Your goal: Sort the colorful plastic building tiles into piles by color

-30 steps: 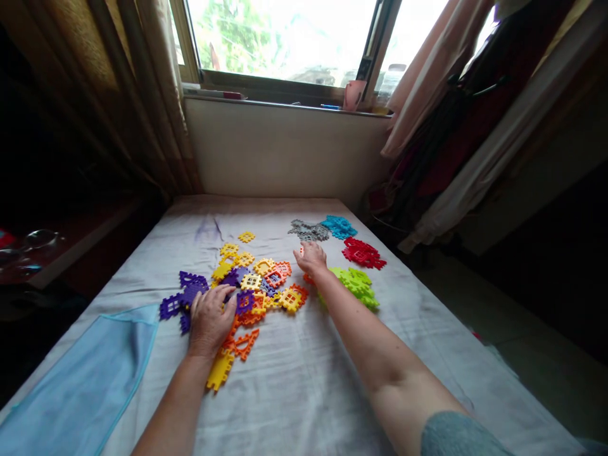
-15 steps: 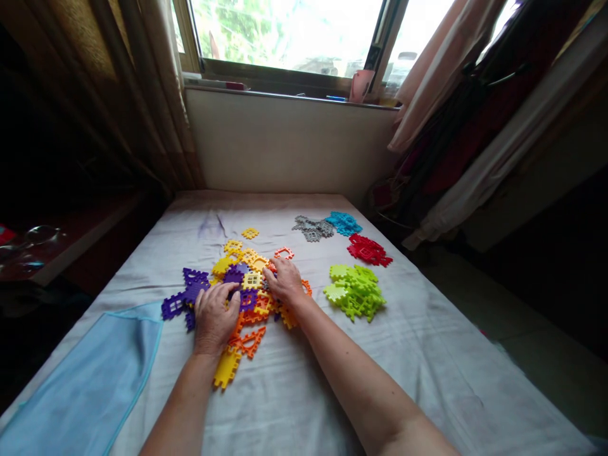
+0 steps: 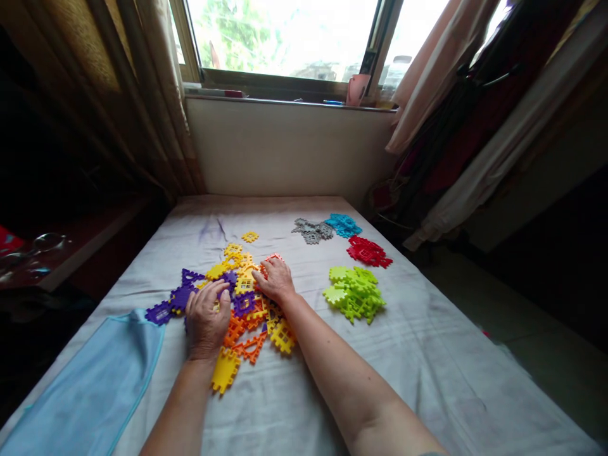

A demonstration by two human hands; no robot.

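Observation:
A mixed pile of flat plastic interlocking blocks lies on the sheet between my hands. My left hand (image 3: 208, 320) rests palm down over purple blocks (image 3: 180, 296) at the pile's left side, fingers apart. On the far right side, my right hand (image 3: 277, 280) lies over orange blocks, its fingers loosely bent and spread; what is beneath its palm is hidden. Pale yellow window blocks (image 3: 246, 282) and a purple window block (image 3: 244, 303) show between the hands. Nearer me are an orange triangular block (image 3: 251, 347) and a solid yellow block (image 3: 225, 371).
Sorted heaps of lime green (image 3: 356, 293), red (image 3: 368, 251), blue (image 3: 344, 224) and grey blocks (image 3: 312, 230) sit to the right. A light blue cloth (image 3: 90, 386) covers the bed's left front. Beyond is a window ledge with a pink cup (image 3: 357, 90).
Both hands have shifted slightly left. Purple blocks have slid left toward the blue cloth, and an orange frame block by my right hand has moved left. The pile is more spread out.

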